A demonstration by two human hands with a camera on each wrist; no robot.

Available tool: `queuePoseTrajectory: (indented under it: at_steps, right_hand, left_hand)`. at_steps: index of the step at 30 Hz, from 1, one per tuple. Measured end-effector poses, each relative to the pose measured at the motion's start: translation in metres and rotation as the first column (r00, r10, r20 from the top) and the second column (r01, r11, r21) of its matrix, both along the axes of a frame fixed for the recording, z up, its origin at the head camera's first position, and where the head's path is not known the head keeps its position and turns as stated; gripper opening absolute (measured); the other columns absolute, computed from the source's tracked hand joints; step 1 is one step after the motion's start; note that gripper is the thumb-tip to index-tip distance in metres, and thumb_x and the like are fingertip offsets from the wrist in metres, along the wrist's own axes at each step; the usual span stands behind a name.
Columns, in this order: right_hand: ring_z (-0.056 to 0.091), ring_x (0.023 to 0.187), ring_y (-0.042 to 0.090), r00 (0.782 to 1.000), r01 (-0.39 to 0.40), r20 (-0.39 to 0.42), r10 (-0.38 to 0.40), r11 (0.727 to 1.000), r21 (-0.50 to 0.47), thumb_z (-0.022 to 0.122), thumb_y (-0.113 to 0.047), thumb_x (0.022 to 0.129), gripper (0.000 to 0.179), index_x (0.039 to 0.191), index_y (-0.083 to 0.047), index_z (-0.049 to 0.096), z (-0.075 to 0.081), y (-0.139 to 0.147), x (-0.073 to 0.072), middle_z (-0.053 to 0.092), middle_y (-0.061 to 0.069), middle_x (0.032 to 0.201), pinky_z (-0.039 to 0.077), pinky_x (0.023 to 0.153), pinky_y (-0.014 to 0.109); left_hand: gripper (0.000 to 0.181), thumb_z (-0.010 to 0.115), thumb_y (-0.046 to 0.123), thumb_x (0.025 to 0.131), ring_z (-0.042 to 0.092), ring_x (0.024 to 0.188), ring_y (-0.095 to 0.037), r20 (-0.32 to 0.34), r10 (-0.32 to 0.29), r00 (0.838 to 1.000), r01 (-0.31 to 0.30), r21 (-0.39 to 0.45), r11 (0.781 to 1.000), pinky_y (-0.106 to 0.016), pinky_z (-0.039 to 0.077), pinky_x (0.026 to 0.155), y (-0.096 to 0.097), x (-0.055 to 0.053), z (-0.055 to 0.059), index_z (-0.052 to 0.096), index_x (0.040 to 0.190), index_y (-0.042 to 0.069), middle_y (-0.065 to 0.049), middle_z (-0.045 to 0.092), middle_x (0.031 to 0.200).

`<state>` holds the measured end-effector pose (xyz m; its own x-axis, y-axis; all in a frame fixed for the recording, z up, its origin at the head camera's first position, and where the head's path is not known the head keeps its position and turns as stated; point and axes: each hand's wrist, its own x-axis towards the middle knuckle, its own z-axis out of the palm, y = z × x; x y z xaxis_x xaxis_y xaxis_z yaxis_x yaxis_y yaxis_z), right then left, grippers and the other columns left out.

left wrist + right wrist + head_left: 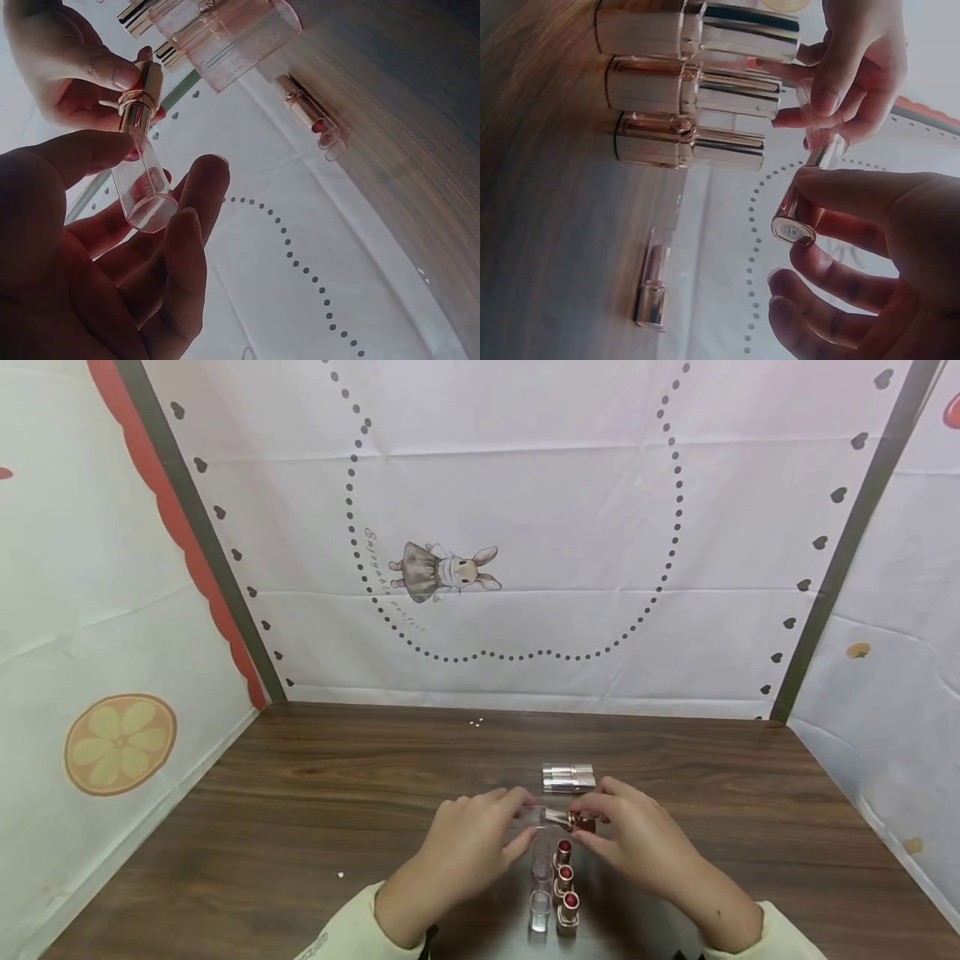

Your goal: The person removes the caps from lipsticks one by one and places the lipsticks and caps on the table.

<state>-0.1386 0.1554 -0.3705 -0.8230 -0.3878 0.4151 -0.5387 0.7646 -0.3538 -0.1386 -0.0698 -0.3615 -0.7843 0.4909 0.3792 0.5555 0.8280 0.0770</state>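
Observation:
My left hand [474, 839] pinches a clear cap [146, 202] between thumb and fingers. My right hand [637, 827] grips the base of a gold lipstick [795, 214], which lies almost level and points at the left hand. In the left wrist view its gold tube meets the cap's near end; how far in it sits is hard to tell. Just below the hands, three uncapped lipsticks [564, 881] with red tips stand upright in a row. Clear caps [539, 910] stand in a line along their left side, the farthest one faint.
Beyond the hands, two capped lipsticks [567, 778] lie side by side on the dark wooden table [360, 760]. Small white scraps [476, 722] lie near the back edge, another scrap [341, 875] at the left. Printed white cloth [525, 527] encloses the back and sides.

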Motion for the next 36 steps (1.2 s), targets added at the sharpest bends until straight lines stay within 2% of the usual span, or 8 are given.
queuePoseTrajectory:
  at_steps: [4, 7, 13, 21, 27, 31, 36]
  right_hand:
    - [0.059, 0.075, 0.003, 1.0, -0.009, 0.028, 0.009, 1.0, -0.008, 0.085, -0.021, 0.078, 0.023, 0.099, -0.02, 0.076, -0.002, 0.002, -0.005, 0.062, -0.012, 0.086, 0.048, 0.065, 0.023]
    - [0.063, 0.076, 0.008, 0.998, -0.018, 0.056, 0.019, 0.999, -0.033, 0.084, -0.019, 0.078, 0.021, 0.098, -0.019, 0.076, -0.003, 0.004, -0.008, 0.067, -0.011, 0.088, 0.049, 0.065, 0.022]
    - [0.065, 0.077, 0.009, 0.99, -0.039, 0.137, 0.046, 0.998, -0.056, 0.082, -0.019, 0.082, 0.018, 0.098, -0.019, 0.075, -0.006, 0.008, -0.015, 0.073, -0.009, 0.092, 0.051, 0.066, 0.023]
    - [0.066, 0.076, 0.005, 0.97, -0.035, 0.237, 0.044, 0.999, -0.038, 0.08, -0.025, 0.083, 0.015, 0.097, -0.02, 0.075, -0.016, 0.009, -0.023, 0.074, -0.011, 0.088, 0.051, 0.066, 0.023]
    - [0.066, 0.073, 0.002, 0.961, -0.06, 0.266, 0.077, 0.996, -0.071, 0.081, -0.019, 0.082, 0.014, 0.094, -0.017, 0.073, -0.023, 0.013, -0.026, 0.073, -0.01, 0.083, 0.052, 0.065, 0.021]
    - [0.066, 0.073, 0.001, 0.951, -0.08, 0.291, 0.105, 0.992, -0.097, 0.082, -0.017, 0.081, 0.015, 0.093, -0.015, 0.073, -0.027, 0.013, -0.028, 0.073, -0.009, 0.081, 0.052, 0.066, 0.021]
    - [0.061, 0.069, -0.002, 0.941, -0.118, 0.305, 0.144, 0.988, -0.103, 0.081, -0.018, 0.081, 0.015, 0.094, -0.015, 0.074, -0.035, 0.011, -0.027, 0.071, -0.01, 0.078, 0.05, 0.063, 0.021]
  left_hand:
    - [0.023, 0.072, 0.036, 0.089, 0.065, 0.059, -0.01, -0.005, -0.01, 1.0, 0.01, 0.007, 1.0, -0.021, 0.032, 0.044, 0.0, -0.003, -0.001, 0.068, 0.107, 0.021, 0.006, 0.074, 0.087]
    - [0.023, 0.071, 0.034, 0.09, 0.058, 0.054, -0.007, 0.003, -0.014, 1.0, 0.014, 0.007, 1.0, -0.02, 0.031, 0.043, 0.0, -0.004, -0.001, 0.067, 0.108, 0.021, 0.006, 0.074, 0.087]
    - [0.023, 0.07, 0.035, 0.091, 0.046, 0.05, -0.003, 0.027, -0.009, 1.0, 0.009, 0.002, 1.0, -0.02, 0.029, 0.042, 0.002, -0.006, -0.001, 0.067, 0.109, 0.021, 0.006, 0.073, 0.082]
    - [0.023, 0.07, 0.035, 0.091, 0.054, 0.054, -0.005, 0.034, -0.007, 0.999, 0.007, 0.002, 1.0, -0.022, 0.032, 0.045, 0.003, -0.01, 0.0, 0.066, 0.108, 0.021, 0.007, 0.073, 0.084]
    - [0.023, 0.071, 0.037, 0.09, 0.051, 0.052, -0.006, 0.031, -0.008, 0.999, 0.008, -0.006, 1.0, -0.023, 0.034, 0.046, 0.004, -0.012, 0.0, 0.068, 0.107, 0.023, 0.007, 0.065, 0.085]
    - [0.023, 0.072, 0.039, 0.091, 0.045, 0.05, -0.005, 0.077, 0.009, 0.997, -0.01, 0.006, 1.0, -0.022, 0.034, 0.045, 0.002, -0.011, -0.001, 0.071, 0.108, 0.024, 0.004, 0.062, 0.091]
    - [0.022, 0.073, 0.039, 0.09, 0.042, 0.05, -0.006, 0.137, 0.034, 0.99, -0.038, 0.025, 0.999, -0.023, 0.034, 0.046, -0.003, -0.01, -0.007, 0.073, 0.108, 0.025, 0.001, 0.059, 0.093]
